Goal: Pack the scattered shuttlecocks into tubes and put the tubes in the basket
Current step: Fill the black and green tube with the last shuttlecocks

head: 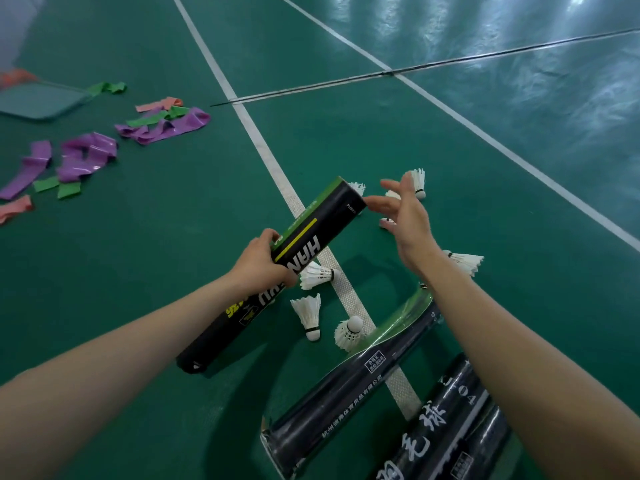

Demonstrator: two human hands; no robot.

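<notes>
Tube (313, 233) gripped by left hand (259, 268); right hand (407, 216) spread beside its far edge.

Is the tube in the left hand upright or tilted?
Tilted: the left hand grips the tube mid-length, its near end low by the floor, its far end raised.

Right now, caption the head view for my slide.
Left hand grips a black tube; open right hand hovers at its far end above scattered shuttlecocks.
</notes>
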